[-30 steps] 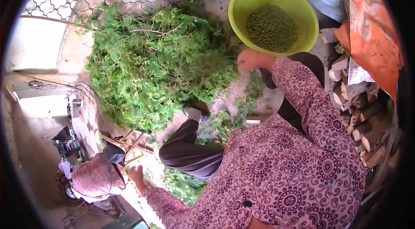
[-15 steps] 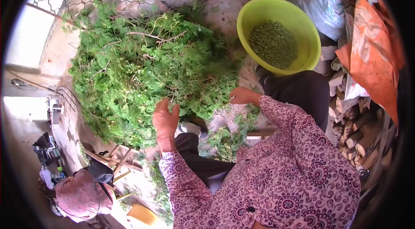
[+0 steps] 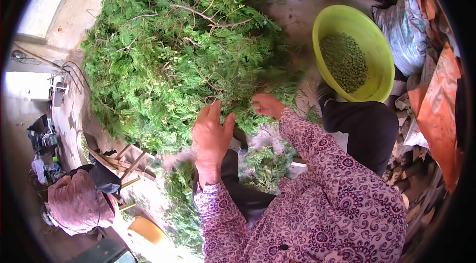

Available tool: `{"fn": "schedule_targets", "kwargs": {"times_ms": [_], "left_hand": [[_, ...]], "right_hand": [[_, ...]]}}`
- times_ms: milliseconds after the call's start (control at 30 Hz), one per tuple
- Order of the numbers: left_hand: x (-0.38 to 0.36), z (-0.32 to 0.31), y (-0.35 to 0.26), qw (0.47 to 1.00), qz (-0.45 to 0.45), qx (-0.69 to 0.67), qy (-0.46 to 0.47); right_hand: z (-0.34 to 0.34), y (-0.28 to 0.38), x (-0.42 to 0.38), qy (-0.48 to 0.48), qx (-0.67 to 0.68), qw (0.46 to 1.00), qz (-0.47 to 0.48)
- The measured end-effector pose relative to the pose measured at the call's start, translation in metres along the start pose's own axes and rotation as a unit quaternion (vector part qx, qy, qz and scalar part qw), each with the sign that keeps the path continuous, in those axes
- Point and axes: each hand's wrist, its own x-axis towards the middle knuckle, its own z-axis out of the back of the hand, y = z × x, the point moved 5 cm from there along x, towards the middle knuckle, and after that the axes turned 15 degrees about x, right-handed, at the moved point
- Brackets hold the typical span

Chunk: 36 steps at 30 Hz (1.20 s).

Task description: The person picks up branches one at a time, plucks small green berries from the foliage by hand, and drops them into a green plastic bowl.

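Observation:
My left hand [image 3: 210, 136] is at the near edge of a large heap of green, feathery conifer branches [image 3: 163, 69]. Its thumb stands apart from the fingers, and I make out nothing between them. To its right, my right hand [image 3: 268, 106] reaches over the same edge with bent fingers slightly apart; no held thing shows. Brown twigs and small pale cones or seeds show among the foliage. A yellow-green basin [image 3: 382, 69], tilted toward me beyond my right knee, holds many small round green cones or seeds [image 3: 344, 62].
Loose sprigs [image 3: 265, 166] lie on the floor between my legs. White sacks [image 3: 404, 34], an orange sheet [image 3: 439, 114] and stacked firewood [image 3: 416, 188] line the right side. At lower left are a person in a pink top [image 3: 82, 201], a wooden frame [image 3: 131, 161] and an orange-yellow container [image 3: 148, 230].
My view has shifted, moving the basin rightward in the picture. My right hand has moved left to the branches, nearer my left hand. The left hand's thumb and fingers show more clearly.

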Motion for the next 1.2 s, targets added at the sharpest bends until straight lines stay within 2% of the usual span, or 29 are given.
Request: {"fn": "schedule_targets", "kwargs": {"times_ms": [67,200,367,533,567,633,667,700,767,800,900,1100,1167,1200], "left_hand": [[-0.001,0.004,0.0,1.0,0.001,-0.006,-0.002],[-0.003,0.003,0.002,1.0,0.005,-0.009,-0.012],[0.0,0.008,-0.009,1.0,0.001,-0.02,-0.01],[0.006,0.0,-0.032,0.994,-0.07,-0.084,-0.019],[0.007,0.0,-0.035,0.993,-0.069,-0.09,-0.026],[0.007,0.002,-0.051,0.982,-0.147,-0.12,0.002],[0.005,0.007,-0.059,0.974,-0.15,-0.156,0.062],[0.003,0.006,-0.065,0.974,-0.15,-0.159,0.057],[-0.008,0.024,-0.086,0.95,-0.269,-0.124,-0.098],[-0.015,0.023,-0.091,0.95,-0.281,-0.129,-0.051],[-0.018,0.022,-0.093,0.937,-0.323,-0.136,-0.018],[-0.01,0.027,-0.096,0.908,-0.296,-0.286,-0.073],[0.001,0.006,-0.092,0.833,-0.216,-0.508,0.011],[0.004,0.01,-0.087,0.838,-0.201,-0.507,-0.012]], "right_hand": [[0.001,0.003,0.0,0.105,0.03,0.994,-0.004],[0.012,0.019,-0.049,0.096,-0.088,0.991,0.027],[0.006,0.046,-0.114,0.162,-0.09,0.982,0.032],[-0.011,0.075,-0.181,0.198,-0.109,0.973,0.053],[-0.016,0.081,-0.189,0.235,-0.087,0.966,0.06],[-0.024,0.091,-0.204,0.271,-0.074,0.957,0.069],[-0.028,0.097,-0.212,0.281,-0.05,0.956,0.072],[-0.031,0.102,-0.217,0.29,-0.026,0.954,0.074],[-0.028,0.108,-0.215,0.302,-0.011,0.952,0.054],[-0.028,0.109,-0.213,0.314,0.011,0.949,0.03],[-0.04,0.105,-0.233,0.328,0.016,0.943,0.045],[-0.053,0.113,-0.248,0.433,-0.073,0.895,0.072],[-0.071,0.122,-0.289,0.393,-0.138,0.895,0.159],[-0.064,0.133,-0.319,0.322,-0.327,0.815,0.353]]}}
